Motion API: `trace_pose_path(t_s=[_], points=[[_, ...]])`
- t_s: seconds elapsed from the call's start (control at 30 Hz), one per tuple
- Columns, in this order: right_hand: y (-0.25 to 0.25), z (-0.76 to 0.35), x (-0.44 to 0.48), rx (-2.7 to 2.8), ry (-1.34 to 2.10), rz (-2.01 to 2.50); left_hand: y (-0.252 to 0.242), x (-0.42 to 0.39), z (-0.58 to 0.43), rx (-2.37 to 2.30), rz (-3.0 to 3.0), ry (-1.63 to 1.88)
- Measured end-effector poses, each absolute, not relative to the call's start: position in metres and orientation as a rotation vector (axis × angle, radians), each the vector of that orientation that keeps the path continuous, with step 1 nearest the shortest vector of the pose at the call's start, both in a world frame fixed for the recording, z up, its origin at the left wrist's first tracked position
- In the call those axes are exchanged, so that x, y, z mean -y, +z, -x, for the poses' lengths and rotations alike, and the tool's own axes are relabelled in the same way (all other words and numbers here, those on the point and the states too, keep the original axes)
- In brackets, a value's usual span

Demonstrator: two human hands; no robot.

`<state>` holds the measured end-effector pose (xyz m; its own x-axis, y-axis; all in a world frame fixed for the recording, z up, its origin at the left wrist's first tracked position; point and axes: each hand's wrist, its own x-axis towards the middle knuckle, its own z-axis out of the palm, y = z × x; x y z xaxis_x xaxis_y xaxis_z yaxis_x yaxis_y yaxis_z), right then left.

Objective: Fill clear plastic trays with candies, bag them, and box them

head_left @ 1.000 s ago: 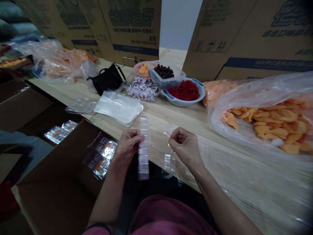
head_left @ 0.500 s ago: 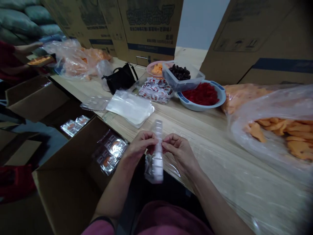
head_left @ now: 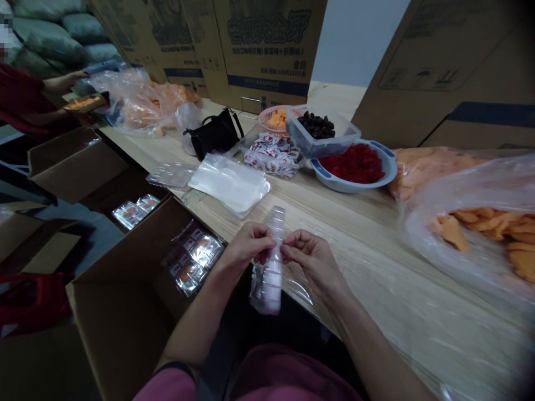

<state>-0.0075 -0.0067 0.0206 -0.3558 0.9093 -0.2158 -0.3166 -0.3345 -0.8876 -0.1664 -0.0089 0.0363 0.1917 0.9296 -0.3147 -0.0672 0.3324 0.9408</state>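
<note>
My left hand (head_left: 253, 245) is closed, thumb and fingers pinching a narrow clear plastic strip (head_left: 273, 278) with cross ridges, held upright and edge-on at the table's front edge. Crinkled clear film hangs along its lower left side; its exact kind cannot be made out. From the other side, my right hand (head_left: 307, 253) pinches the same strip's edge between thumb and fingers. Just beyond the hands lies a stack of clear flat bags (head_left: 229, 184). Below my left forearm, shiny clear packs with orange contents (head_left: 194, 262) lie inside an open cardboard box (head_left: 112, 317).
A blue basin (head_left: 355, 186) of red pieces, a clear tub (head_left: 305, 146) of dark pieces, and a tray of small printed sachets (head_left: 273, 156) stand ahead. Big bags of orange pieces (head_left: 463, 217) lie right. A black handbag (head_left: 215, 133) sits left; a co-worker's sleeve (head_left: 20, 94) shows far left.
The whole view has shifted slightly, with things appearing a little further right. Both hands keep their pinch on the plastic strip, which leans slightly more.
</note>
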Motion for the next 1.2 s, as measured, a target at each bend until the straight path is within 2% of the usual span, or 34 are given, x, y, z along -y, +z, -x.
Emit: trace_pose_path(t_s=[0.23,0.43,0.73,0.93,1.1,1.2], points=[[0.027,0.02,0.007,0.89,1.862,0.895,0.043,0.014,0.165,-1.146,-0.952,0.903],[0.033,0.036,0.007,0.879,1.762,0.901,0.047,0.012,0.178,-1.162,-0.926,0.962],[0.034,0.055,-0.018,1.319,1.238,1.152,0.061,0.009,0.228,-1.342,-0.894,1.137],[0.01,0.079,-0.047,1.649,0.91,1.425,0.062,0.018,0.247,-1.359,-0.842,1.254],[-0.021,0.094,-0.059,1.679,0.955,1.411,0.091,0.032,0.254,-1.464,-0.848,1.345],[-0.021,0.09,-0.052,1.641,1.011,1.342,0.1,0.044,0.259,-1.609,-0.944,1.392]])
